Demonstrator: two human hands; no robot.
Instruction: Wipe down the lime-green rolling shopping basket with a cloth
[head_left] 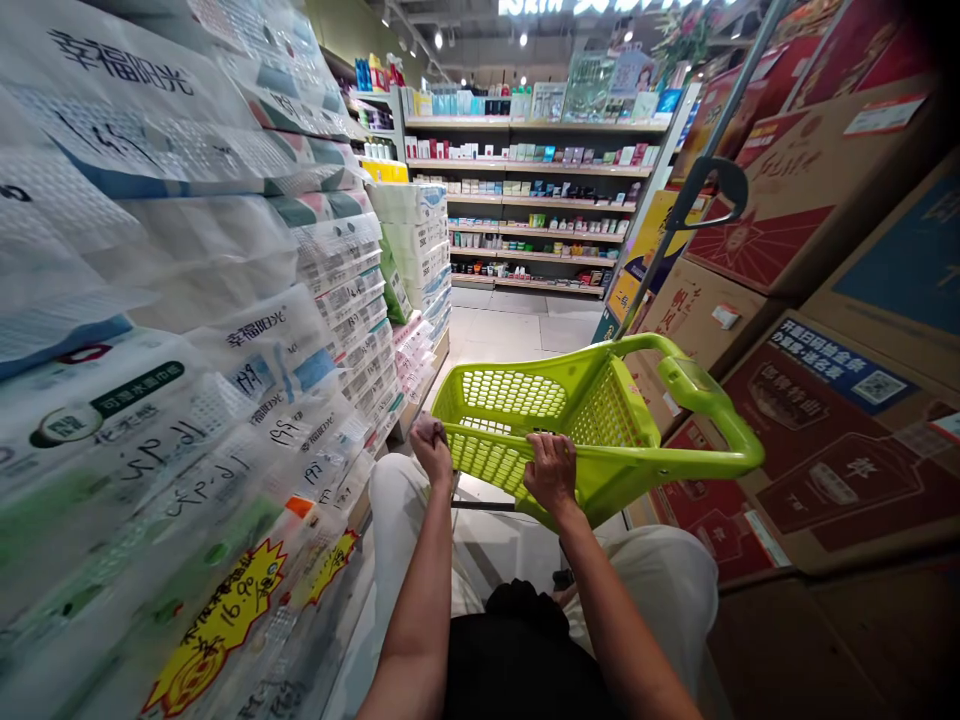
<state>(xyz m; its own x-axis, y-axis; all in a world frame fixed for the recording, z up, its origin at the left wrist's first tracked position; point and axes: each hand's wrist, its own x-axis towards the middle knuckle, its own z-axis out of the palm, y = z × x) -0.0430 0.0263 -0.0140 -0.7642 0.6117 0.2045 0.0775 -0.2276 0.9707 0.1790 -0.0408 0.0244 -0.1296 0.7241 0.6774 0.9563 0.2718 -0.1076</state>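
A lime-green shopping cart with perforated plastic sides stands crosswise in front of my knees, its handle pointing right. My right hand is closed over the near rim of the basket, fingers curled over the edge. At the basket's left end, my left hand is closed around a crumpled greyish-pink cloth, pressed against the corner of the cart. The part of the basket I can see into holds no goods.
Plastic-wrapped tissue packs are piled high close on my left. Stacked cardboard boxes rise on my right, with a metal pole bearing a dark handle before them. Shelves of small goods stand across the tiled floor.
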